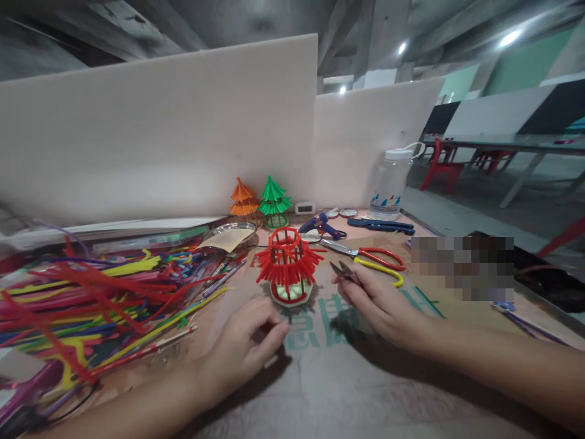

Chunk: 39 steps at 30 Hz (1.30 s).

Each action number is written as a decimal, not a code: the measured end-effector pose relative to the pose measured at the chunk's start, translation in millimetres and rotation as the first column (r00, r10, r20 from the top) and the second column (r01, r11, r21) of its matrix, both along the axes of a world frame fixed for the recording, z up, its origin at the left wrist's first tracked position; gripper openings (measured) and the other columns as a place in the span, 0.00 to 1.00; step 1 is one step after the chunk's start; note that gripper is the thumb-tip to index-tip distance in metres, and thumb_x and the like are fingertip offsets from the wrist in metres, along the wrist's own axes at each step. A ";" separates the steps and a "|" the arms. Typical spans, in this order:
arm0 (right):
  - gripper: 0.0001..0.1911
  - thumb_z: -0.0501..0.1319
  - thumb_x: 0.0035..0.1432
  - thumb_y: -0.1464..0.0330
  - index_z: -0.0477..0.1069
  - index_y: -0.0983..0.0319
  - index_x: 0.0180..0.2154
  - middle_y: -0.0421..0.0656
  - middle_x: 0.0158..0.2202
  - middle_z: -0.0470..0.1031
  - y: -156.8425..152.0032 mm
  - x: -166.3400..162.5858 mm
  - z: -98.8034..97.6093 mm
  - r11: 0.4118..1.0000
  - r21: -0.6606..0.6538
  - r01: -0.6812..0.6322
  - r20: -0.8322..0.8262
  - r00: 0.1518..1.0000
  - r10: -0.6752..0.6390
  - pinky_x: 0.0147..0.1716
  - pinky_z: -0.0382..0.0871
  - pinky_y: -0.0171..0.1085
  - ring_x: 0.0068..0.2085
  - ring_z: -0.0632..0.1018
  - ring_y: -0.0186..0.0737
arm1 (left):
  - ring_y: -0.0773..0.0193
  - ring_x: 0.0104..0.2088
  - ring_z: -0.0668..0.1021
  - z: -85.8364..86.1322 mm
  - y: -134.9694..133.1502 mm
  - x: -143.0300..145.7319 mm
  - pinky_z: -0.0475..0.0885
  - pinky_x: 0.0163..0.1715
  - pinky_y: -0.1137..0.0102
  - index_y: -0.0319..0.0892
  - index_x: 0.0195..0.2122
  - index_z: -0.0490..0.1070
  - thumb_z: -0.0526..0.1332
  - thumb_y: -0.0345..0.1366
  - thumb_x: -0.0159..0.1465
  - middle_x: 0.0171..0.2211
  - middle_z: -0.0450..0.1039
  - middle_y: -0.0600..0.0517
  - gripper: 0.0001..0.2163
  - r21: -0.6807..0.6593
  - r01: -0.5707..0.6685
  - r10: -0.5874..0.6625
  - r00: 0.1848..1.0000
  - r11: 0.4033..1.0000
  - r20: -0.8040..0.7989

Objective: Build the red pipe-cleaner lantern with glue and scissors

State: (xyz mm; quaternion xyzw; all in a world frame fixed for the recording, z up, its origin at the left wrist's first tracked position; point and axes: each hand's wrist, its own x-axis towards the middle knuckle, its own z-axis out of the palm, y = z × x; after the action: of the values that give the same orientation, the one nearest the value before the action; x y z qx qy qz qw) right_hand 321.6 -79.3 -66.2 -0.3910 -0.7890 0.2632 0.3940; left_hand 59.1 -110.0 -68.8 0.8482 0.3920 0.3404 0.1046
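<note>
A red pipe-cleaner tower [286, 268] stands upright on the cardboard-covered table, with a fringed roof around its middle and a pale base. Just in front of it, to the left, my left hand [253, 335] rests with fingers loosely curled and the thumb close to them; nothing shows in it. On the tower's right, my right hand [377, 302] is closed around small snips [346, 272]. Their dark pointed blades stick out slightly apart toward the tower, while the handles are mostly covered by the fingers. Neither hand touches the tower.
Loose coloured pipe cleaners [105, 299] cover the left side. Behind the tower stand orange [244, 198] and green [274, 201] fringed towers and a glue gun [323, 225]. Scissors [379, 256], blue-handled pliers [381, 225] and a water bottle [390, 183] are on the right.
</note>
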 end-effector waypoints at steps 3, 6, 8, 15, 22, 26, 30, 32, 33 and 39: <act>0.18 0.48 0.71 0.58 0.70 0.61 0.46 0.41 0.32 0.67 12.4 4.1 -18.6 0.982 -0.190 0.004 -0.114 0.993 -0.026 0.30 0.63 0.36 0.30 0.66 0.36 | 0.65 0.26 0.72 -29.8 22.0 -27.0 0.70 0.28 0.71 0.44 0.26 0.63 0.57 0.40 0.67 0.24 0.69 0.55 0.13 -0.062 -0.252 0.255 0.966 0.966 0.038; 0.26 0.45 0.70 0.49 0.69 0.60 0.51 0.36 0.27 0.58 22.7 1.5 -39.0 0.921 -0.371 -0.123 -0.260 0.965 0.024 0.25 0.58 0.35 0.26 0.61 0.34 | 0.57 0.36 0.76 -49.5 49.8 -39.6 0.73 0.40 0.61 0.43 0.35 0.65 0.62 0.48 0.60 0.35 0.72 0.49 0.14 -0.085 -0.428 0.436 0.890 0.900 0.130; 0.28 0.46 0.69 0.47 0.69 0.60 0.52 0.35 0.26 0.55 26.5 -0.2 -47.3 0.893 -0.416 -0.173 -0.324 0.945 0.032 0.25 0.57 0.34 0.25 0.60 0.34 | 0.50 0.50 0.76 -52.8 63.9 -39.6 0.72 0.50 0.55 0.41 0.50 0.65 0.65 0.50 0.57 0.51 0.71 0.42 0.25 -0.158 -0.389 0.413 0.895 0.907 0.168; 0.26 0.48 0.68 0.46 0.67 0.62 0.41 0.34 0.24 0.55 25.2 -0.2 -43.5 0.876 -0.411 -0.250 -0.351 0.931 0.101 0.24 0.56 0.33 0.24 0.60 0.32 | 0.45 0.59 0.72 -41.5 85.3 -28.3 0.63 0.62 0.49 0.42 0.58 0.64 0.67 0.48 0.60 0.57 0.71 0.40 0.28 -0.121 -0.017 0.017 1.000 0.992 0.002; 0.24 0.50 0.69 0.49 0.68 0.63 0.42 0.35 0.26 0.57 17.5 -2.2 -40.6 0.858 -0.425 -0.288 -0.320 0.935 0.155 0.21 0.52 0.32 0.24 0.57 0.31 | 0.47 0.60 0.70 -44.9 89.5 -23.6 0.62 0.63 0.51 0.43 0.61 0.62 0.65 0.48 0.62 0.54 0.72 0.42 0.29 -0.029 -0.030 0.032 0.997 0.999 0.070; 0.21 0.54 0.67 0.50 0.67 0.61 0.39 0.34 0.25 0.55 15.7 -3.6 -39.3 0.844 -0.463 -0.270 -0.321 0.939 0.125 0.20 0.49 0.31 0.24 0.55 0.30 | 0.48 0.56 0.74 -46.3 89.2 -23.9 0.66 0.60 0.51 0.42 0.59 0.65 0.62 0.46 0.66 0.51 0.74 0.42 0.23 -0.049 -0.058 0.059 0.998 0.997 0.031; 0.24 0.55 0.65 0.47 0.66 0.62 0.37 0.31 0.22 0.52 14.6 -7.5 -35.7 0.809 -0.507 -0.296 -0.382 0.919 0.096 0.19 0.45 0.31 0.22 0.53 0.29 | 0.51 0.50 0.77 -53.7 93.3 -30.6 0.69 0.56 0.52 0.42 0.55 0.68 0.60 0.44 0.67 0.49 0.75 0.43 0.18 -0.044 -0.065 0.065 0.998 0.997 -0.006; 0.25 0.55 0.64 0.45 0.66 0.62 0.36 0.30 0.20 0.50 14.6 -9.3 -34.7 0.783 -0.525 -0.333 -0.428 0.899 0.094 0.18 0.44 0.32 0.21 0.52 0.29 | 0.51 0.50 0.77 -57.8 95.6 -33.3 0.69 0.57 0.52 0.43 0.54 0.69 0.61 0.43 0.66 0.50 0.75 0.43 0.17 -0.020 -0.057 0.057 0.998 0.998 0.000; 0.25 0.56 0.63 0.45 0.66 0.62 0.36 0.30 0.20 0.50 14.6 -10.0 -34.4 0.772 -0.534 -0.344 -0.443 0.892 0.092 0.18 0.44 0.32 0.21 0.52 0.29 | 0.51 0.51 0.77 -59.3 96.4 -33.8 0.69 0.57 0.53 0.44 0.53 0.69 0.62 0.42 0.65 0.50 0.75 0.44 0.16 -0.011 -0.054 0.054 0.998 0.998 0.012; 0.24 0.56 0.65 0.48 0.68 0.64 0.39 0.31 0.21 0.52 12.6 -11.4 -34.4 0.738 -0.552 -0.389 -0.470 0.876 0.111 0.18 0.45 0.31 0.21 0.53 0.29 | 0.50 0.53 0.75 -54.9 94.9 -29.1 0.70 0.56 0.53 0.46 0.50 0.71 0.62 0.41 0.63 0.54 0.73 0.46 0.14 -0.031 -0.056 0.058 0.994 0.998 0.091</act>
State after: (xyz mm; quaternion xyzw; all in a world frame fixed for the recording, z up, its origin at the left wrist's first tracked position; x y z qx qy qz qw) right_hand 310.2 -66.7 -100.6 -0.3241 -0.6006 0.6390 0.3550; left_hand 30.0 -15.0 -123.7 0.8185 0.4155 0.3764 0.1250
